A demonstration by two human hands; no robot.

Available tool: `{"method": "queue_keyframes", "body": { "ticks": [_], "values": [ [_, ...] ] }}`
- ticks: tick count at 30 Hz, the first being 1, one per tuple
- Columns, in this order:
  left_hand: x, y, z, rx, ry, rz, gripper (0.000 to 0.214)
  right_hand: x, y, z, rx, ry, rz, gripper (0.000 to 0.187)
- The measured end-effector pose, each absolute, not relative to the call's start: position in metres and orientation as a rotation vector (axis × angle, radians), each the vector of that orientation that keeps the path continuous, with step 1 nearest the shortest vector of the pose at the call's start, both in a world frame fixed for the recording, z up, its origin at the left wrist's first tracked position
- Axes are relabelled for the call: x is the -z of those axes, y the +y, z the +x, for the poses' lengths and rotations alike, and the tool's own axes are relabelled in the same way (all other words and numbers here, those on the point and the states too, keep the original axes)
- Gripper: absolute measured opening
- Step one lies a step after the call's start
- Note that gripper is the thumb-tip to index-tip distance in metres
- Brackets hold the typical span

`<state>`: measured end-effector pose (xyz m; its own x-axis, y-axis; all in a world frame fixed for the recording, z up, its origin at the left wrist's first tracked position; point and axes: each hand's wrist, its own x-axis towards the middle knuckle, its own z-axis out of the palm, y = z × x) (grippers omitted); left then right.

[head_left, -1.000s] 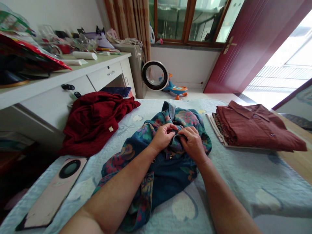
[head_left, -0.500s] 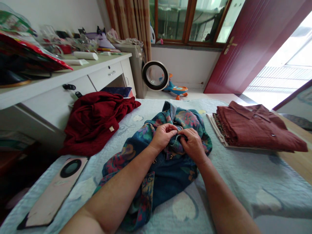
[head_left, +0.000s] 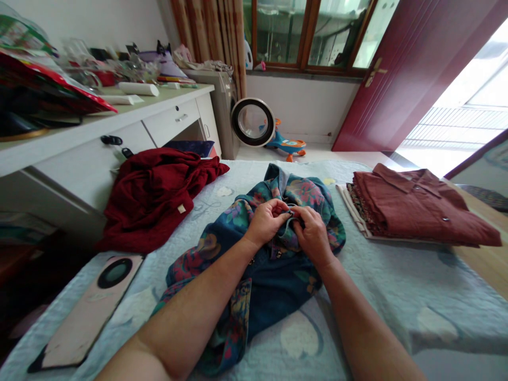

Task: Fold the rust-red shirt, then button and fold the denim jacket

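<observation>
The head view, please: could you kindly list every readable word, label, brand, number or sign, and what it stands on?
No text can be read.
Floral garment: any lettering on its fasteners too small.
Dark red garment: pale tag too small.
Phone: faint mark, illegible.
Red packet: any print blurred.

Both hands [head_left: 263,223] [head_left: 315,228] close together, in pinches
</observation>
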<state>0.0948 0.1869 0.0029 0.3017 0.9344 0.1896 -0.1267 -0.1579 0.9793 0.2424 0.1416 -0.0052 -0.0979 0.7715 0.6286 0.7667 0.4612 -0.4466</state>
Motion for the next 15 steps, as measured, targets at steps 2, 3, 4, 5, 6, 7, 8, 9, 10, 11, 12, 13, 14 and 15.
{"method": "queue_keyframes", "body": {
  "ticks": [2, 3, 4, 5, 6, 7, 8, 9, 10, 11, 12, 13, 14, 15],
  "values": [
    [-0.0031, 0.187, 0.0943, -1.144, 0.817, 1.452, 0.016, 0.0069, 0.1423, 0.2427, -0.001, -1.865, -1.303, 0.028],
    [-0.0034, 0.1869, 0.0941, -1.148, 0.823, 1.482, 0.014, 0.0077, 0.1426, 0.2429, 0.005, -1.871, -1.303, 0.028],
    [-0.0038, 0.1867, 0.094, -1.151, 0.834, 1.512, 0.013, 0.0084, 0.1428, 0.2431, 0.011, -1.875, -1.304, 0.028],
    [-0.0042, 0.1863, 0.0939, -1.153, 0.847, 1.541, 0.012, 0.0088, 0.1431, 0.2434, 0.014, -1.877, -1.304, 0.028],
    [-0.0047, 0.186, 0.0939, -1.154, 0.862, 1.567, 0.011, 0.0091, 0.1433, 0.2437, 0.014, -1.878, -1.305, 0.028],
    [-0.005, 0.1856, 0.094, -1.155, 0.877, 1.59, 0.011, 0.0091, 0.1435, 0.244, 0.012, -1.878, -1.304, 0.028],
    [-0.0053, 0.1852, 0.094, -1.153, 0.888, 1.608, 0.011, 0.009, 0.1436, 0.2444, 0.006, -1.879, -1.302, 0.028],
    [-0.0055, 0.1847, 0.094, -1.146, 0.895, 1.624, 0.011, 0.0086, 0.1438, 0.2448, -0.002, -1.882, -1.3, 0.028],
    [-0.0058, 0.1842, 0.0939, -1.14, 0.9, 1.637, 0.011, 0.0081, 0.144, 0.2453, -0.011, -1.886, -1.297, 0.027],
    [-0.0062, 0.1836, 0.0937, -1.132, 0.904, 1.65, 0.01, 0.0075, 0.1441, 0.2458, -0.019, -1.889, -1.294, 0.027],
    [-0.0068, 0.1828, 0.0934, -1.124, 0.906, 1.664, 0.009, 0.0069, 0.1442, 0.2463, -0.029, -1.893, -1.293, 0.027],
    [-0.0076, 0.1818, 0.0929, -1.116, 0.901, 1.68, 0.009, 0.0061, 0.1443, 0.2468, -0.039, -1.895, -1.293, 0.026],
    [-0.0086, 0.1807, 0.0923, -1.101, 0.888, 1.699, 0.011, 0.0053, 0.1443, 0.2475, -0.048, -1.894, -1.294, 0.026],
    [-0.0099, 0.1796, 0.0917, -1.082, 0.869, 1.721, 0.015, 0.0045, 0.1442, 0.2482, -0.057, -1.888, -1.295, 0.025]
  ]
}}
